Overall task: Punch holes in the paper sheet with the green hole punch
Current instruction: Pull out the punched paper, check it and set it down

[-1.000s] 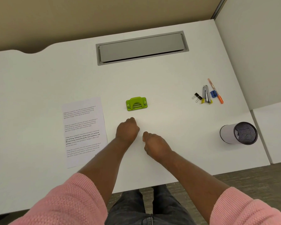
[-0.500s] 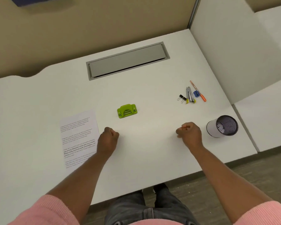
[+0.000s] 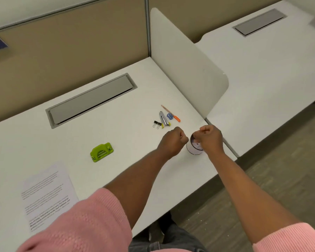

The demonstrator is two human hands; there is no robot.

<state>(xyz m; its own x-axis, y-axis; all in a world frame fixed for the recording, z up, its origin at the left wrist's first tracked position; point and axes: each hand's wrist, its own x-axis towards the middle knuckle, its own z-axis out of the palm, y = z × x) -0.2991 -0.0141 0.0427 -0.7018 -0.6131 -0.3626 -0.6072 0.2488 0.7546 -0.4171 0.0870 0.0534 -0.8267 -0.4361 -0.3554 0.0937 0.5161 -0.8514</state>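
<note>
Looking down from the head camera, both hands are curled into fists over the right part of the white table [image 3: 127, 128], holding nothing. The left hand [image 3: 173, 142] has its fingers [image 3: 182, 136] folded tight into the palm. The right hand [image 3: 210, 140] is just beside it, its fingers [image 3: 205, 129] folded in the same way, and the two fists sit close together but apart.

Between and just under the fists stands a white cup [image 3: 193, 149], partly covered by the right hand; whether either fist touches it cannot be told. Just beyond the left fingers lies a small cluster of desk items: a black binder clip [image 3: 157, 124], a stapler [image 3: 163, 119], a blue sharpener [image 3: 169, 116] and an orange pencil [image 3: 171, 114].

The green hole punch [image 3: 101, 152] lies on the table well to the left of the left fingers, untouched. The paper sheet [image 3: 47, 195], printed with lines of text, lies flat farther left still and nearer the person, apart from the punch, with a pink sleeve [image 3: 87, 224] overlapping its near corner.

Farther back from the fingers a grey cable flap [image 3: 91, 100] is set into the table top, and a white divider panel [image 3: 185, 70] rises beyond the right fingers at the table's right edge.
</note>
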